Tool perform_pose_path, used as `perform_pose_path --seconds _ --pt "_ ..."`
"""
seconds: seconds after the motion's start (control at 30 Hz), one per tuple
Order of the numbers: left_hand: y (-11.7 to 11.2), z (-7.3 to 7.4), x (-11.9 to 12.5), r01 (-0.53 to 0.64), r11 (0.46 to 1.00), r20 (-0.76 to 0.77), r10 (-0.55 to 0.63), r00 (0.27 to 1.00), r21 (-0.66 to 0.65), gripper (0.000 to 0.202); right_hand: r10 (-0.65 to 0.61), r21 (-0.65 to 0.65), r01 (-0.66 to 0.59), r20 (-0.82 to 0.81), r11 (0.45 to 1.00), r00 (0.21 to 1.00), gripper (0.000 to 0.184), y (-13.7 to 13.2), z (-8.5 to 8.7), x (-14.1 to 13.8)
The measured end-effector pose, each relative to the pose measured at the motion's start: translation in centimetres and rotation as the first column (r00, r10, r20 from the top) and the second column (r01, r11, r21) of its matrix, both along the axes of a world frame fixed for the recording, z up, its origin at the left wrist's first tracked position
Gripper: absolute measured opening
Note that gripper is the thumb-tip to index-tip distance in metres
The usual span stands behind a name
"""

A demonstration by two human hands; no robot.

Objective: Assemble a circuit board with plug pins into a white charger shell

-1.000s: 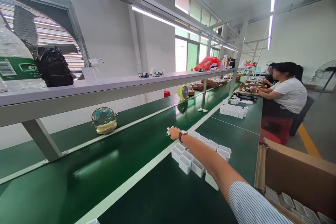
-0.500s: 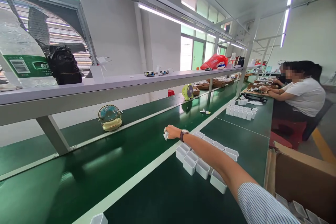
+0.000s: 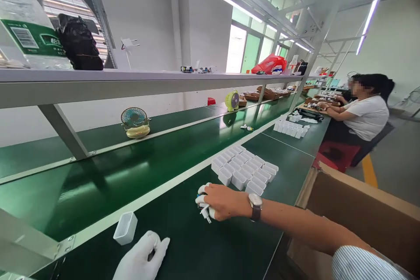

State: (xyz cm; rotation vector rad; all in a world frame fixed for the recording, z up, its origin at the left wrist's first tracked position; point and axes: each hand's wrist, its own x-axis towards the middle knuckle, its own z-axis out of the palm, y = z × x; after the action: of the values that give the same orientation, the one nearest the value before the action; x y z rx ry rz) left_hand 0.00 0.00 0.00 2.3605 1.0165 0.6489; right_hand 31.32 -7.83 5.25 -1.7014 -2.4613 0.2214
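At lower centre, the right hand [image 3: 226, 201] closes its grip on a small white plug [image 3: 204, 210], apparently pins down, above the green surface [image 3: 210, 245]. The gloved left hand [image 3: 141, 259], lower left, lies loosely open near a white tray [image 3: 125, 228].

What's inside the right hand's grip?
The right hand is closed around a small white plug; its metal prongs poke out below the fingers. The plug's body is mostly covered.

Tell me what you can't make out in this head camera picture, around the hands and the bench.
- White plug part, head view: mostly wrapped by the right hand.
- Left hand, head view: glove hides what is under it; bottom edge cuts the wrist.
- Cardboard box, head view: contents hidden behind its wall.
- Far shelf parts: too small.
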Motion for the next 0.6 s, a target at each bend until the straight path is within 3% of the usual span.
perform_pose_path --seconds 0.17,0.33,0.43,0.53,0.6 --pt "0.1 -0.4 -0.2 -0.024 1.000 -0.043 0.024 0.999 0.001 0.042 -0.207 0.071 0.197 0.207 0.978 0.956 0.028 -5.5 -1.7 0.8" --pt "-0.1 -0.4 -0.3 -0.027 0.999 -0.072 0.025 0.997 -0.037 0.039 -0.374 0.102 0.360 0.276 0.927 0.885 0.017 -7.4 -3.3 1.5" --pt "0.0 -0.6 -0.4 -0.033 0.998 -0.108 0.027 0.994 -0.058 0.039 -0.408 0.135 0.386 0.299 0.913 0.862 0.027 -7.8 -3.9 1.6" --pt "0.1 -0.8 -0.5 -0.037 0.998 -0.094 0.033 0.995 -0.044 0.039 -0.372 0.146 0.343 0.315 0.928 0.873 0.013 -7.8 -4.1 1.6" --pt "0.2 -0.9 -0.6 -0.028 0.999 -0.064 0.026 0.998 -0.041 0.038 -0.353 0.150 0.321 0.323 0.935 0.878 0.014 -7.6 -4.3 1.7"
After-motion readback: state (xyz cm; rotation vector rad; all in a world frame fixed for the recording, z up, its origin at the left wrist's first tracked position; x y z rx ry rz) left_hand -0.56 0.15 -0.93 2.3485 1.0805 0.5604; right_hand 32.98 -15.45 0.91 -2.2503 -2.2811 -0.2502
